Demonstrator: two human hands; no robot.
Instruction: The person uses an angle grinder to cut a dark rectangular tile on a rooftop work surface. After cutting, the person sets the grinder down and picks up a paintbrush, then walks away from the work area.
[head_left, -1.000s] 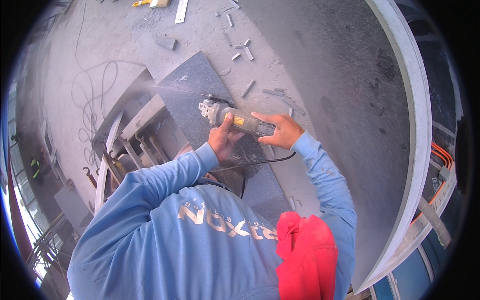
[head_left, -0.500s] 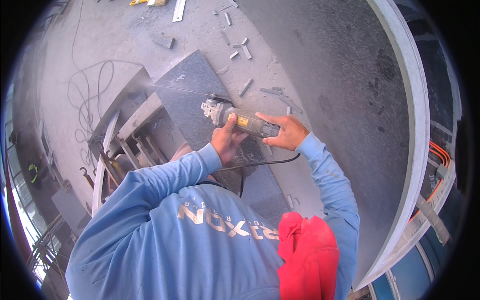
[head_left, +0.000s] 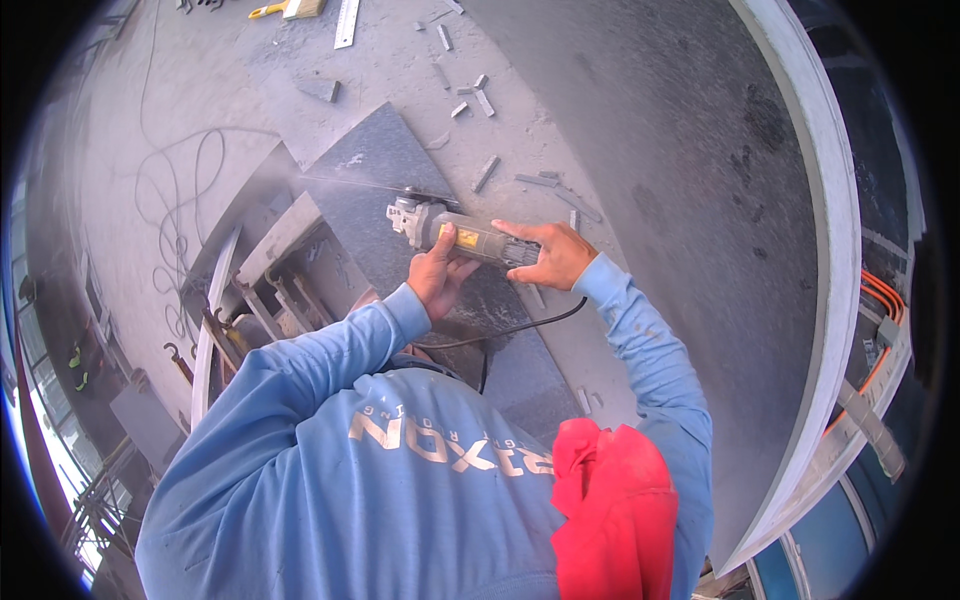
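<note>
An angle grinder (head_left: 468,236) with a grey gear head and a yellow label lies across both my hands. My left hand (head_left: 440,278) grips the body from below, its thumb along the label. At the rear end, my right hand (head_left: 556,256) wraps the housing between thumb and fingers. The thin cutting disc (head_left: 430,195) stands edge-on at the surface of a dark grey stone slab (head_left: 375,150). A pale streak of dust runs left from the disc. From the tool's rear, a black cord (head_left: 520,327) loops back under my hands.
Narrow stone offcuts (head_left: 486,173) lie scattered beyond the slab. A metal ruler (head_left: 346,24) and a yellow-handled brush (head_left: 303,9) are at the far side. Clamps (head_left: 222,335) and a looped cable (head_left: 172,235) are to the left. A large dark slab (head_left: 690,200) fills the right.
The grinder and both hands have shifted slightly left along the slab. My grip is unchanged, and the dust streak still trails left.
</note>
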